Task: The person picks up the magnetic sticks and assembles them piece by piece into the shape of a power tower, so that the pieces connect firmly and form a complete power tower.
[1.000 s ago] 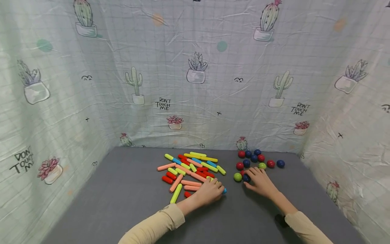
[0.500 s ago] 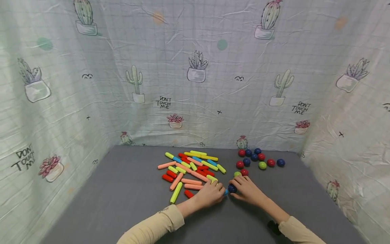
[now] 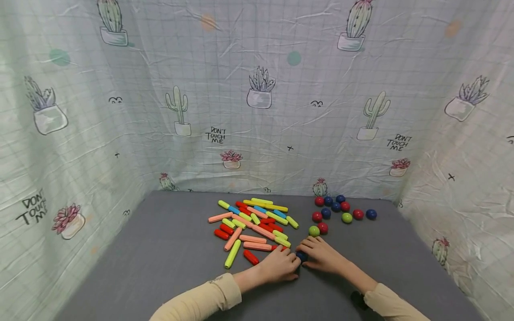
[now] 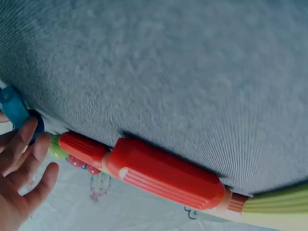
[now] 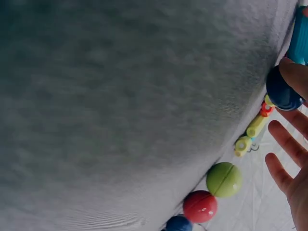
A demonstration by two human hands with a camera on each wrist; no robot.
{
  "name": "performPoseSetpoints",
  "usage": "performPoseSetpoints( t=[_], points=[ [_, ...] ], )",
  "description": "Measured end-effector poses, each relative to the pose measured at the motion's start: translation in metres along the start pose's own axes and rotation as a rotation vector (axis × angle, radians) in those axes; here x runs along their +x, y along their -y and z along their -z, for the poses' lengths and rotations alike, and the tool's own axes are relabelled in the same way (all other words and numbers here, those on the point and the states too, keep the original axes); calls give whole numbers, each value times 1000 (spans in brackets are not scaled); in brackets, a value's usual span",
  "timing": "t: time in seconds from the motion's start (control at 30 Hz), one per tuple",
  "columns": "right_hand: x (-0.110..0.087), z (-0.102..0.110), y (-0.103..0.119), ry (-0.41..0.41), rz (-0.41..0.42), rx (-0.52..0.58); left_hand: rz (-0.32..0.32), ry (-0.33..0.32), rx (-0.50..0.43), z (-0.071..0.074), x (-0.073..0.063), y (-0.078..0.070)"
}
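Note:
In the head view my left hand (image 3: 277, 266) and right hand (image 3: 321, 255) lie close together over the grey table. Between thumb and fingers, my right hand pinches a dark blue ball (image 5: 284, 90); the ball (image 3: 302, 257) shows between both hands in the head view. My left hand pinches a short blue ribbed plastic stick (image 4: 16, 107), hidden under the hand in the head view. The stick's blue side (image 5: 299, 38) appears right beside the ball in the right wrist view. Near my left fingers lies a red stick (image 4: 166, 172).
Several yellow, red, salmon and blue sticks (image 3: 253, 226) lie in a loose group left of centre. Red, green and dark blue balls (image 3: 336, 207) are scattered at the back right. A cactus-print cloth (image 3: 261, 133) encloses the table (image 3: 168, 249) at back and sides.
My right hand has carried the dark blue ball left and nearer, from the ball group to beside my left hand. My left hand has shifted slightly nearer, uncovering red and yellow-green sticks.

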State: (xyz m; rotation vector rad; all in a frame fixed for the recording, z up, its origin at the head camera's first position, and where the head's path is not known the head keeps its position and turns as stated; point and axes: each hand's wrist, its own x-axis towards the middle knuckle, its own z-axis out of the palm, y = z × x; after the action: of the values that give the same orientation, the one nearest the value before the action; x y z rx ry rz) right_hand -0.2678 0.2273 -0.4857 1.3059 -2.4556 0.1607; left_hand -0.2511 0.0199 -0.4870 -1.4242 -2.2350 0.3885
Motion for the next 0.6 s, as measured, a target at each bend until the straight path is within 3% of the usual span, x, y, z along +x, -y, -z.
performPoseSetpoints(
  t=[0.23, 0.47, 0.6],
  points=[
    [10, 1, -2, 16, -14, 41, -81, 32, -57, 5, -5, 6],
    [25, 8, -16, 74, -55, 8, -152, 111, -96, 7, -9, 13],
    [39, 11, -32, 54, -118, -23, -145, 52, -93, 6, -10, 16]
  ],
)
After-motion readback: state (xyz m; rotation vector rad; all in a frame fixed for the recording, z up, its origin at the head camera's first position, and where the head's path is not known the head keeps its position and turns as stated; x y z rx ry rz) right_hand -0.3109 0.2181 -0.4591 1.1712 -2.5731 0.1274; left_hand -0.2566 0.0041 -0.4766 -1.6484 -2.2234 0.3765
